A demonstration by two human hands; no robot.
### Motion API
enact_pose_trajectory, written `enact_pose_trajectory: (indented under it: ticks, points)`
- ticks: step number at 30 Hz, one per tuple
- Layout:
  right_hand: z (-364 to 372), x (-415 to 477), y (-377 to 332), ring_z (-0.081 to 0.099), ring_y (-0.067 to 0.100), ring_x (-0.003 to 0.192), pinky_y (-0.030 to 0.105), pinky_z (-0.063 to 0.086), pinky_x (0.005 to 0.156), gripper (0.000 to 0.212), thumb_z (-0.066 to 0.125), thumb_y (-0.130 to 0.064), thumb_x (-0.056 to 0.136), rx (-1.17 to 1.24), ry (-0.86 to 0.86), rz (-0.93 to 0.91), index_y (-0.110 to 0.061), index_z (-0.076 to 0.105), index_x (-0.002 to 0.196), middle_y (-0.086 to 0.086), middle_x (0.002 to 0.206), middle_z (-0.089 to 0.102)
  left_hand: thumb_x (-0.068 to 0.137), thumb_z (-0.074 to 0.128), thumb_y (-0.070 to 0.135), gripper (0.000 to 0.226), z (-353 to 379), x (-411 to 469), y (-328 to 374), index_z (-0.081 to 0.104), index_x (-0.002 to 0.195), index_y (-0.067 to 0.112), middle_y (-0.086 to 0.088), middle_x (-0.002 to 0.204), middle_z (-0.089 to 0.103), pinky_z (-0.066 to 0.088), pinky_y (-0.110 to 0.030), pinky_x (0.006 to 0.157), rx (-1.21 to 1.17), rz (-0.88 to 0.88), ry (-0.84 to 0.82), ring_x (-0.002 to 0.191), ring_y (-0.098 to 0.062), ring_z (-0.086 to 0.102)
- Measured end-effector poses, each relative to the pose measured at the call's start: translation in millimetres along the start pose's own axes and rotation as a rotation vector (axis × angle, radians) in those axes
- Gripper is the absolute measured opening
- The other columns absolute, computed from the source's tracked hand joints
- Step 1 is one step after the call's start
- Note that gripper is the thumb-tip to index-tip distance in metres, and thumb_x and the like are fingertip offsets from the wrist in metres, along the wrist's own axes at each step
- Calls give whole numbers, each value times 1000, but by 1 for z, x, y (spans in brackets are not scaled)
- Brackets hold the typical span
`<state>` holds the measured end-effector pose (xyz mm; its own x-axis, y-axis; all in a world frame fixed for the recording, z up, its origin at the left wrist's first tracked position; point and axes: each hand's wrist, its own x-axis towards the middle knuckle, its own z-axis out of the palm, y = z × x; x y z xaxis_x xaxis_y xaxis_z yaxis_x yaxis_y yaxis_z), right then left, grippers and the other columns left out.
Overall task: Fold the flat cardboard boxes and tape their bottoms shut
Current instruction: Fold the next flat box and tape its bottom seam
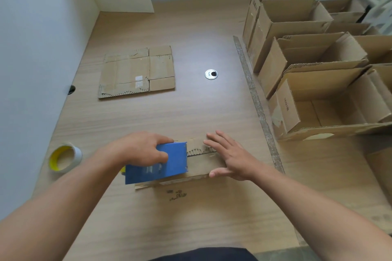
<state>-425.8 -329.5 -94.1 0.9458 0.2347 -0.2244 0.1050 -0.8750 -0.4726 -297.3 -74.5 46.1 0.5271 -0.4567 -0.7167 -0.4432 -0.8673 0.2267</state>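
A blue plastic tape dispenser (pixel 165 167) was gripped by the left hand (pixel 146 150), fingers and thumb curled round its body, and was held on the upturned brown cardboard box (pixel 203 163). The right hand (pixel 231 159) was laid flat on the box's flaps, fingers straight and spread. The box was set toward the front edge of the pale wooden table (pixel 191 112). A tape roll with a yellow core (pixel 64 158) was seen by the left edge, a flattened cardboard box (pixel 136 72) farther back, and folded open cardboard boxes (pixel 297 48) along the right side.
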Motion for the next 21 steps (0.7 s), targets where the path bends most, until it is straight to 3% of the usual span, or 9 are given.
enact_pose_trajectory:
  ticks: [5, 8, 11, 14, 17, 21]
  points:
    - [2, 0, -2, -24, -3, 142, 38, 13, 119, 91, 43, -81, 78, -26, 5, -8, -41, 15, 155, -13, 165, -1, 66, 47, 55, 74, -11, -5, -4, 41, 139, 56, 15, 135, 53, 47, -35, 92, -26, 11, -10, 112, -15, 52]
    - [1, -1, -4, -25, 0, 143, 39, 15, 117, 90, 25, -89, 74, -74, -3, -2, -50, 5, 153, -13, 165, -4, 65, 48, 56, 74, -16, -6, -4, 41, 139, 57, 15, 132, 54, 47, -36, 94, -21, 15, -24, 110, -15, 52]
    - [1, -3, -5, -18, 7, 148, 41, 20, 115, 81, 23, -89, 76, -102, 18, -18, -58, -7, 145, -10, 166, -3, 69, 51, 55, 71, -17, -7, -7, 39, 139, 58, 16, 131, 54, 46, -33, 89, -36, 8, -45, 109, -14, 53]
    - [3, -4, -7, -6, 15, 152, 42, 26, 113, 76, 26, -85, 80, -115, 62, -31, -57, 0, 145, -5, 166, 4, 83, 57, 47, 61, -17, -9, -13, 40, 140, 57, 18, 126, 55, 44, -29, 82, -60, 16, -60, 106, -10, 54]
    - [3, -4, -8, 0, 20, 153, 43, 27, 111, 71, 28, -82, 82, -123, 71, -45, -57, 7, 145, -2, 166, 8, 70, 53, 51, 69, -24, -16, -22, 43, 138, 56, 20, 123, 59, 47, -30, 90, -94, 1, -59, 106, -7, 56]
    - [4, -3, -7, -8, 19, 152, 41, 24, 109, 65, 17, -84, 82, -219, 51, -47, -66, -4, 141, -3, 167, -3, 73, 56, 49, 64, -35, -26, -38, 43, 136, 57, 22, 136, 52, 41, -36, 104, -47, -18, -81, 119, -8, 50]
